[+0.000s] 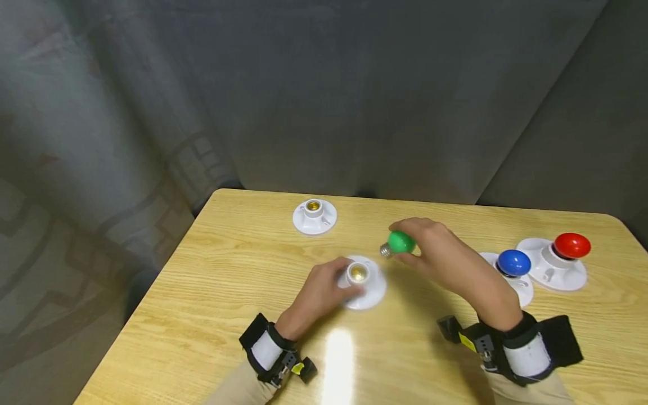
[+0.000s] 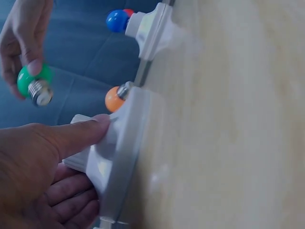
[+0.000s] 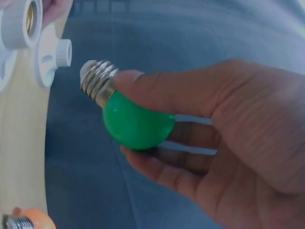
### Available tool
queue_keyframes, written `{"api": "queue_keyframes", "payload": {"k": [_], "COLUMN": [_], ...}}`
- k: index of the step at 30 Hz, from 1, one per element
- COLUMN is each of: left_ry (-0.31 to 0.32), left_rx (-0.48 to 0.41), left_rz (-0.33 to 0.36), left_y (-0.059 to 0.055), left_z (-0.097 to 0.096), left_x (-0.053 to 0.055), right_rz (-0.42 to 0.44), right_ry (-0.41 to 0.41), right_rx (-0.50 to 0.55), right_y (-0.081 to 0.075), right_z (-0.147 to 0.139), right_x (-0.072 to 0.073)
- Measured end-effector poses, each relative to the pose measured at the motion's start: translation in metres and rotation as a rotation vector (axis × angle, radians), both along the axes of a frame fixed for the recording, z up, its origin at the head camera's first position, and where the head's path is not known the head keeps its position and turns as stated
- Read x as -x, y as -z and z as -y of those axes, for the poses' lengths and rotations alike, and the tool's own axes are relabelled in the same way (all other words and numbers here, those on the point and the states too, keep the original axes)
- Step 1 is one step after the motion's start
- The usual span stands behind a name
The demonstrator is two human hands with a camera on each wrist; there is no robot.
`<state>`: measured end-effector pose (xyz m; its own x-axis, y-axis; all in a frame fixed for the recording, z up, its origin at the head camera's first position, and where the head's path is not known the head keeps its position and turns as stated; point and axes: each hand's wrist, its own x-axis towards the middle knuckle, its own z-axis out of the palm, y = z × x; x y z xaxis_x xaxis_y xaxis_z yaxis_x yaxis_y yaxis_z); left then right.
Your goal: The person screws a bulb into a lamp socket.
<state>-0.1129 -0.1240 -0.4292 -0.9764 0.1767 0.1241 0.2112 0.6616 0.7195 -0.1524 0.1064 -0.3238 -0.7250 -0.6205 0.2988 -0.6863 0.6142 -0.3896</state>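
Observation:
My right hand (image 1: 434, 260) holds a green light bulb (image 1: 401, 242) between thumb and fingers, above the table. The bulb's metal screw base (image 3: 98, 81) points away from the palm, toward the left. My left hand (image 1: 322, 286) grips a white lamp socket (image 1: 372, 287) standing on the table, thumb on one side and fingers on the other. Its brass-coloured opening (image 1: 358, 273) faces up, with no bulb in it. An orange bulb (image 2: 113, 99) shows beyond this socket in the left wrist view; the head view does not show it.
Farther back stands another bulbless white socket (image 1: 314, 218). At the right, a blue bulb (image 1: 513, 262) and a red bulb (image 1: 572, 246) sit in white sockets, close together. The wooden table (image 1: 212, 270) ends at a grey curtain (image 1: 354, 112).

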Motion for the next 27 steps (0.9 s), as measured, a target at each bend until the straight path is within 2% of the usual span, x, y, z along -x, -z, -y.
{"api": "queue_keyframes", "payload": {"k": [7,13,18,27], "left_ry": [0.047,0.078,0.083,0.088], "left_rx": [-0.058,-0.063,-0.068,-0.050], "left_rz": [-0.017,-0.021,-0.004,0.005], "left_y": [0.006,0.006,0.004,0.003], "left_z": [-0.008,-0.010,-0.011,-0.012], "left_x": [0.000,-0.002,-0.004,-0.006], "right_rz": [0.008,0.028,0.007,0.060], "right_ry": [-0.060,-0.119,-0.168,-0.195], "right_rx": [-0.031,-0.040,-0.041,-0.078], "right_y": [0.009,0.016,0.020,0.021], "right_z": [0.011,0.018,0.023,0.030], "right_x": [0.000,-0.001,-0.002,-0.008]}}
